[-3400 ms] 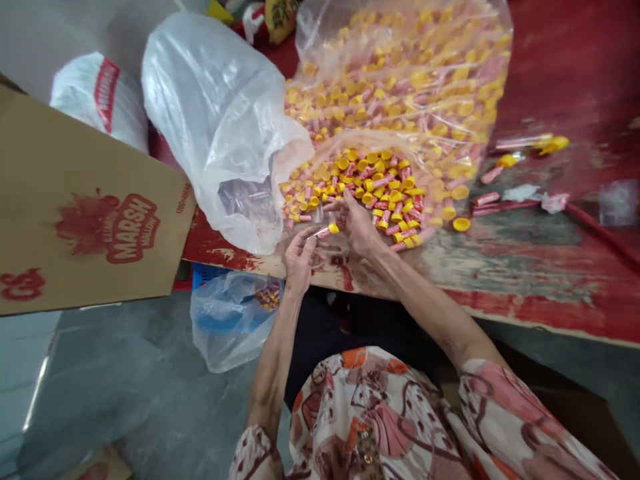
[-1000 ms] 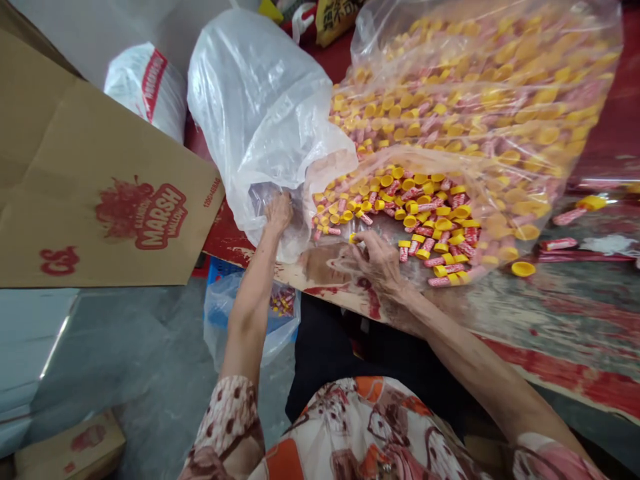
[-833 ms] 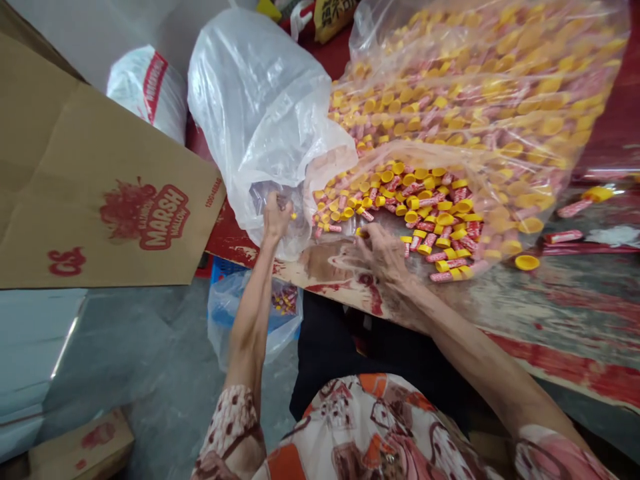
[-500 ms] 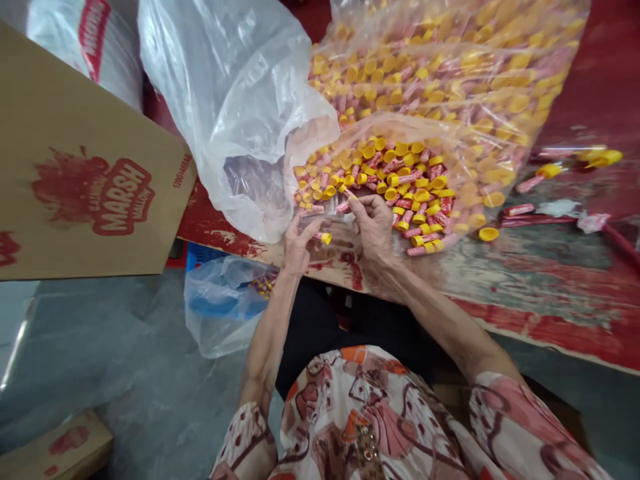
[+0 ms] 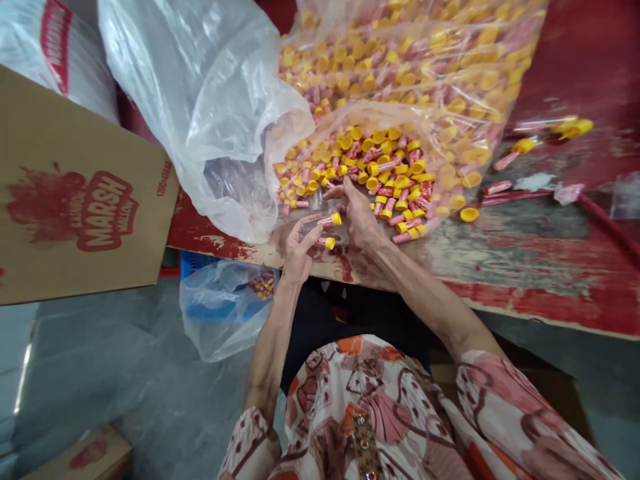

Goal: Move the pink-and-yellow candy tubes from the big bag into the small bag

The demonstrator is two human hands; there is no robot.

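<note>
- The left hand [image 5: 299,253] is holding two yellow-capped tubes [image 5: 329,220] between its fingers, one above the other, their caps pointing toward the right hand.
- The right hand [image 5: 361,217] is hovering just beside them, its fingers pointing at the near edge of the pile; whether they are gripping anything, I cannot tell.
- The pile of tubes [image 5: 395,183], pink-and-white patterned with yellow caps, is spilling from the mouth of a large clear bag [image 5: 387,111] on the table [image 5: 515,267].
- A whitish plastic bag [image 5: 200,100] is lying left of the pile, its open mouth facing the left hand.
- A single yellow cap [image 5: 469,215] is resting on the table, right of the pile.
- A cardboard box [image 5: 75,227] with red print is standing at the far left.
- Below the table's edge, a translucent bag [image 5: 207,337] is hanging over something blue, small coloured pieces showing inside.
</note>
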